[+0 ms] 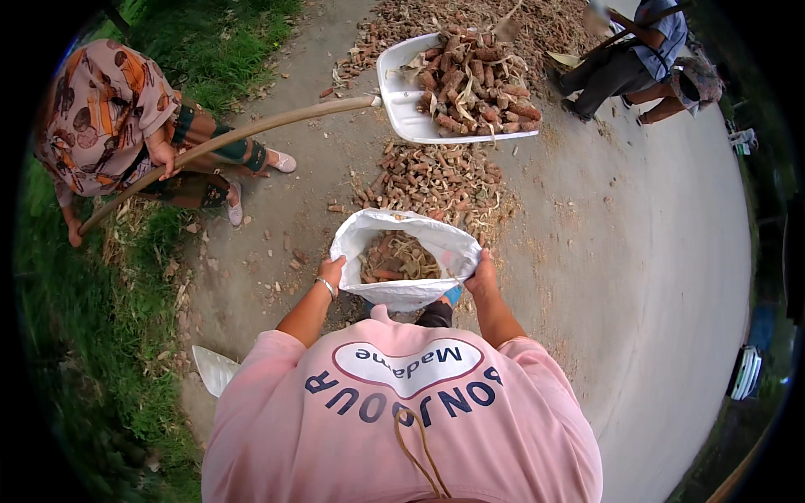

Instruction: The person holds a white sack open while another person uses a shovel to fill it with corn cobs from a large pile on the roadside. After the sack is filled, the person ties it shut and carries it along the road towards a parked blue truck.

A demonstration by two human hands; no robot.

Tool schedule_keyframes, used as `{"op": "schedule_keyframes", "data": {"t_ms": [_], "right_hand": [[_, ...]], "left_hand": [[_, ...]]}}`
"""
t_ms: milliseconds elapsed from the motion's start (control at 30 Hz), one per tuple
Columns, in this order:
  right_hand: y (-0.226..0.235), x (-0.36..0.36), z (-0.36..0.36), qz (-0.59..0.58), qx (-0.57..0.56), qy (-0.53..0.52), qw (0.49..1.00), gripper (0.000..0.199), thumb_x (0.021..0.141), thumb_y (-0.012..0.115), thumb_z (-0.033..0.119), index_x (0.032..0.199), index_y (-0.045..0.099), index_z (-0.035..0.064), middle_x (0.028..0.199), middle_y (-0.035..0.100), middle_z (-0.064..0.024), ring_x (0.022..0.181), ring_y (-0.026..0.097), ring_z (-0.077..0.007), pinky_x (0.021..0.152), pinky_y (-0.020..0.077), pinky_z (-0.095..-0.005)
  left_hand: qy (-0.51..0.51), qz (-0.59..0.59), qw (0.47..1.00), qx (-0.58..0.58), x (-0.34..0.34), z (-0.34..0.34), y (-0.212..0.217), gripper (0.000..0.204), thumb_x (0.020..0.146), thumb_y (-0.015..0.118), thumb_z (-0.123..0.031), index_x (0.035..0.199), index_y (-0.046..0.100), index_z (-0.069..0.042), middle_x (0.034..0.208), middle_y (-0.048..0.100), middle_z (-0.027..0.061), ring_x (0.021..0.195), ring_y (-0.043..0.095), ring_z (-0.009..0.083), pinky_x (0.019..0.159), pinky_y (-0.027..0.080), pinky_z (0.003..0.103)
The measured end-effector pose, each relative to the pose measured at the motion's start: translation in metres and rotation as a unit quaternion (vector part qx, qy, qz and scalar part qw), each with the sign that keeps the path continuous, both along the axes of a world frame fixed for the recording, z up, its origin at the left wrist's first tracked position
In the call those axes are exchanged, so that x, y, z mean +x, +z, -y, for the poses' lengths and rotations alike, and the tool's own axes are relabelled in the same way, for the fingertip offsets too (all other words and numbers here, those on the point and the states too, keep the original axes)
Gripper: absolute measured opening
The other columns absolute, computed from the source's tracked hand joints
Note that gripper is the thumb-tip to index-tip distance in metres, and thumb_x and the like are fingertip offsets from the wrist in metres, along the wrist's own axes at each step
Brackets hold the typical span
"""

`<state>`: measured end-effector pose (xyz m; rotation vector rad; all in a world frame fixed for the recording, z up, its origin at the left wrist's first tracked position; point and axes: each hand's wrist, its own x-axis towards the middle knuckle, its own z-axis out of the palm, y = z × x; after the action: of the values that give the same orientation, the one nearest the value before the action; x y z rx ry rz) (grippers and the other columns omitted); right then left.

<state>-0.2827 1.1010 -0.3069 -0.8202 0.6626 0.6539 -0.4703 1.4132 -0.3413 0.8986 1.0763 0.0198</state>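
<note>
Between my two hands a white woven sack [390, 295] is stretched with its mouth wide. My left hand [332, 271] grips the rim on one side, a bracelet at its wrist. On the other side my right hand [481, 275] is closed on the rim. Inside the sack lie brownish corn cobs [401, 258] and husk bits. Beyond the sack's far edge, a white plastic shovel [407, 113] heaped with corn cobs [474, 80] is held up over the ground by a co-worker [113, 117] at the left, both hands on its long wooden handle [251, 127].
Loose cobs [440, 180] cover the pavement just past the sack, joining a larger pile [545, 29] at the back. Two people [641, 59] work at the far right, one with a long-handled tool. Grass [126, 360] borders the left. A white sheet-like piece [215, 369] lies by my left side.
</note>
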Motion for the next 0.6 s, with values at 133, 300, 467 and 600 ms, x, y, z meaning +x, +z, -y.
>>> {"op": "schedule_keyframes", "data": {"t_ms": [133,300,467,600], "right_hand": [[-0.003,0.011,0.003,0.000,-0.004,-0.042,0.999,0.049,0.089,0.029,0.040,0.115,0.042,0.0009,0.116,0.046,-0.0167,0.104,0.047,-0.0317,0.091,0.0364,-0.0459],[-0.002,0.032,0.018,-0.023,-0.035,-0.084,0.996,0.053,0.089,0.022,0.044,0.113,0.045,0.0027,0.114,0.049,-0.0145,0.104,0.047,-0.0318,0.091,0.0363,-0.0459],[-0.015,0.046,0.039,-0.011,-0.027,-0.111,0.993,0.053,0.089,0.023,0.045,0.115,0.044,0.0039,0.117,0.048,-0.0127,0.106,0.045,-0.0307,0.092,0.0347,-0.0460],[-0.011,0.052,0.024,-0.017,-0.036,-0.141,0.989,0.052,0.088,0.026,0.045,0.117,0.042,0.0052,0.116,0.048,-0.0123,0.104,0.047,-0.0312,0.092,0.0352,-0.0467]], "left_hand": [[-0.041,0.009,0.998,0.037,0.025,0.006,-0.003,0.027,0.078,0.055,-0.017,0.097,0.054,0.002,0.086,0.059,0.0101,0.075,0.057,0.0184,0.067,0.044,0.032],[-0.002,0.015,1.000,0.022,0.062,0.019,-0.018,0.025,0.078,0.053,-0.017,0.093,0.054,0.002,0.082,0.058,0.0086,0.072,0.055,0.0179,0.065,0.044,0.032],[0.072,0.028,0.995,-0.069,0.103,0.017,-0.018,0.023,0.076,0.048,-0.015,0.091,0.053,0.001,0.081,0.056,0.0092,0.072,0.054,0.0201,0.065,0.043,0.034],[0.098,0.018,0.991,-0.085,0.112,-0.002,-0.032,0.028,0.082,0.042,-0.017,0.104,0.049,0.000,0.095,0.056,0.0127,0.086,0.056,0.0265,0.077,0.044,0.040]]}}
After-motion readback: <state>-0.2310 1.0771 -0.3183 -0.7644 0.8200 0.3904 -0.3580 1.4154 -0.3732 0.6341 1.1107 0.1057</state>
